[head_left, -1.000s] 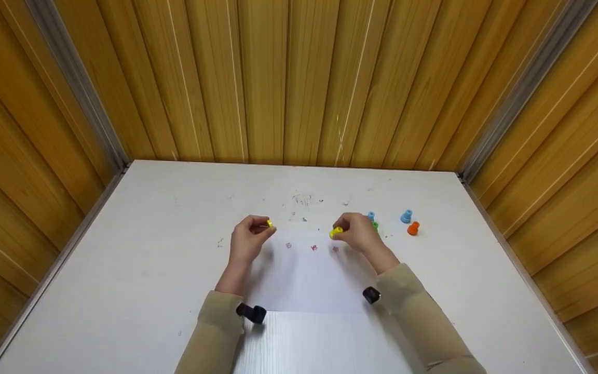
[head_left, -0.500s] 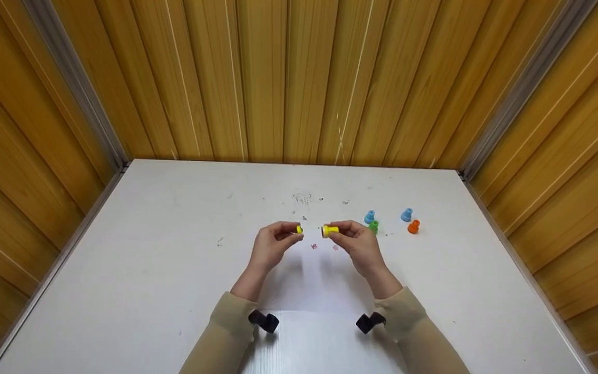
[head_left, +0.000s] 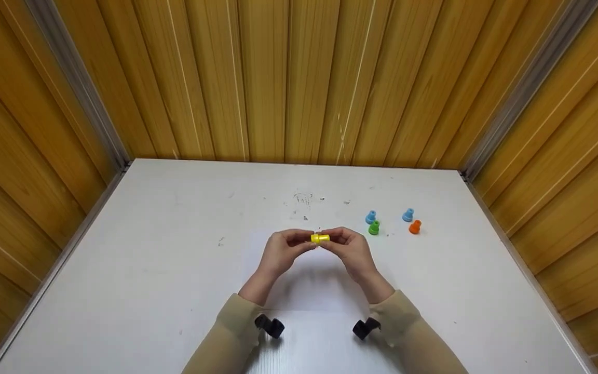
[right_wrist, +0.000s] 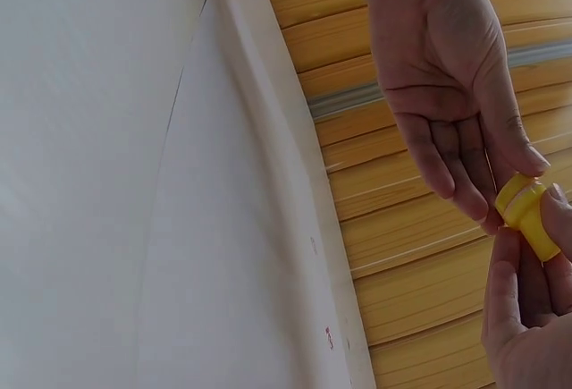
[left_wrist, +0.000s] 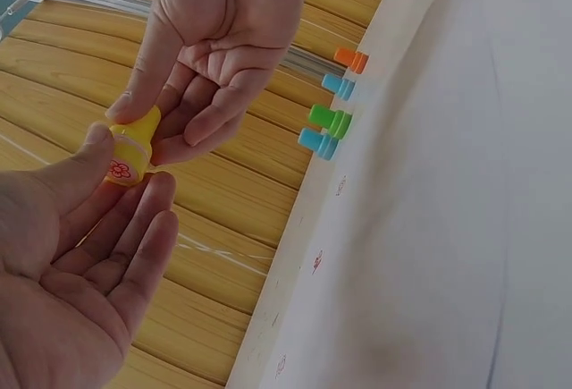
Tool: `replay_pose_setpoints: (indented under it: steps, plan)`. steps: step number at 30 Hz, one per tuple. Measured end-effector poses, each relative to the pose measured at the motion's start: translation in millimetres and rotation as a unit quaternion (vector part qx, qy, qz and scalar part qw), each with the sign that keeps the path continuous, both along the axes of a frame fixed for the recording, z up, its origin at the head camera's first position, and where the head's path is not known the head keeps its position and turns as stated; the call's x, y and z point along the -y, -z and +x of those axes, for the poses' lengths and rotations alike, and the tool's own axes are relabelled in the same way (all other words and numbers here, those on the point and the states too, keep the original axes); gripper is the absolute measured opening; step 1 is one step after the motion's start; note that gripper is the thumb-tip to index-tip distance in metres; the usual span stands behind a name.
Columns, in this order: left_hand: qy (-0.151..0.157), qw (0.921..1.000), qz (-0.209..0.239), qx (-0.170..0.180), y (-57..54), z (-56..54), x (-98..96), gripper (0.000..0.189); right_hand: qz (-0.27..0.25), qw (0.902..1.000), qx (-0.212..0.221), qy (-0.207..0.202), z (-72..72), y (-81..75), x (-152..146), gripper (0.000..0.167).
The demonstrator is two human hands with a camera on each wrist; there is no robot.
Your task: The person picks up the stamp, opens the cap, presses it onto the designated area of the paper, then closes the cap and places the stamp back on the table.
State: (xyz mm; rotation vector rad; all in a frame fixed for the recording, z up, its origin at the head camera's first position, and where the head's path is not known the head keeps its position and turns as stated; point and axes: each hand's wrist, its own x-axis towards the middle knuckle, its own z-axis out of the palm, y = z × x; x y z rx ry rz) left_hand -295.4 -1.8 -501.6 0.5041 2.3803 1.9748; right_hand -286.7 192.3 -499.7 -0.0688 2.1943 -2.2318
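Observation:
Both hands meet over the sheet of paper (head_left: 312, 303), holding a yellow toy stamp (head_left: 322, 238) sideways between them. My left hand (head_left: 282, 253) pinches its cap end (left_wrist: 127, 162) between thumb and fingers; a red flower picture shows there in the left wrist view. From the other side my right hand (head_left: 352, 253) pinches the narrower handle (right_wrist: 538, 231). In the right wrist view the cap and body sit against each other with a pale line between them. How tightly they fit I cannot tell. Small red prints (left_wrist: 317, 262) mark the paper below.
To the right on the white table (head_left: 148, 270) stand a green stamp (head_left: 374, 227), a blue stamp (head_left: 371, 216) close behind it, another blue stamp (head_left: 408, 214) and an orange stamp (head_left: 415, 227). Wood-patterned walls (head_left: 299, 78) enclose the back and sides.
My hands came together from apart. The left hand moved right with the yellow cap, the right hand turned the stamp sideways, and the two pieces now touch.

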Motion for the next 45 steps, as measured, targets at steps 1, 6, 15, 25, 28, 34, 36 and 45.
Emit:
replay_pose_setpoints:
  steps: [1, 6, 15, 25, 28, 34, 36, 45]
  plan:
    - [-0.001, 1.0000, -0.001, -0.001, 0.4, 0.2, -0.4, 0.029, 0.001, 1.0000, 0.000, 0.000, 0.0, 0.7, 1, 0.027]
    - [-0.021, 0.9998, -0.004, -0.002, 0.1, 2.5, -2.0, 0.029, 0.002, 0.9999, -0.008, 0.008, 0.5, 4.2, 4, 0.026]
    - [-0.014, 0.9998, -0.014, -0.004, 0.7, 0.7, -1.7, 0.043, -0.007, 0.9997, -0.009, 0.022, -1.6, 4.2, 2, 0.026]
    - [-0.056, 0.9560, -0.284, 0.049, 8.9, -13.6, 36.2, 0.073, -0.019, 0.9956, -0.014, 0.090, -14.8, -10.9, -33, 0.029]
    - [-0.042, 0.9315, -0.356, 0.064, 13.9, -14.2, 44.6, 0.086, -0.032, 0.9941, -0.011, 0.103, -18.3, -14.1, -44, 0.033]
    - [-0.026, 0.9102, -0.402, 0.095, 19.6, -13.6, 48.9, 0.101, -0.009, 0.9926, -0.006, 0.121, -23.3, -19.7, -62, 0.036]
    - [-0.024, 0.9064, -0.410, 0.100, 20.6, -13.4, 48.5, 0.101, 0.019, 0.9908, -0.007, 0.134, -24.7, -22.7, -70, 0.038]
    - [-0.024, 0.9040, -0.415, 0.101, 21.8, -12.7, 47.9, 0.099, 0.186, 0.9478, -0.035, 0.257, -28.8, -25.0, -138, 0.034]
